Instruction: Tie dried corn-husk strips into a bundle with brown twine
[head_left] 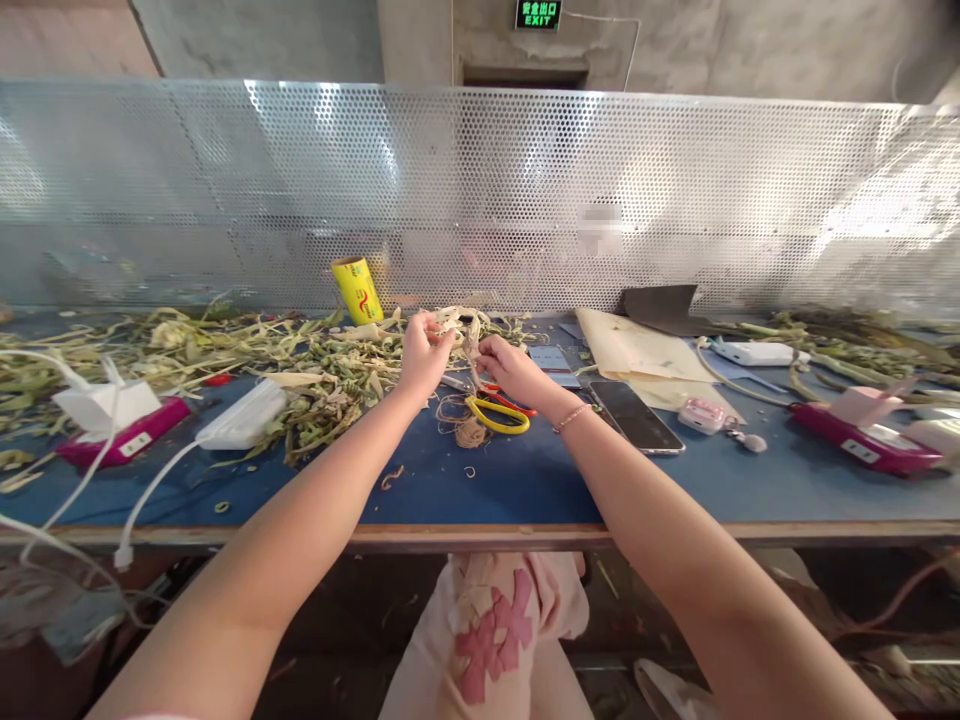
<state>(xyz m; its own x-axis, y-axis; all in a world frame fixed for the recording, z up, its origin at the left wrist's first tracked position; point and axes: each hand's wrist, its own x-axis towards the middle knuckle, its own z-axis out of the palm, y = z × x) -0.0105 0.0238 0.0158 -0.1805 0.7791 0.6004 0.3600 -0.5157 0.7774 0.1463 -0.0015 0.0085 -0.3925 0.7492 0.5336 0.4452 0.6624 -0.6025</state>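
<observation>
The only writing you can read is at the top centre of the frame: a green sign [538, 14] saying "EXIT" under Chinese characters, on a bare concrete wall. The yellow roll [358, 290], left of centre, bears a red mark too small to read.

Your left hand [424, 350] and right hand [506, 368] meet at the centre of the frame. The fingers of both are curled in, pinching a bundle of dried strips [461, 322] held just above the table. Yellow-handled scissors [496, 412] lie below your right hand, beside a small coil of twine [469, 431].

The blue table [525, 480] runs the full width, with green plant scraps [225, 350] on its left half and a dark phone [637, 415] at centre right. A perforated metal screen [525, 200] stands behind it.
</observation>
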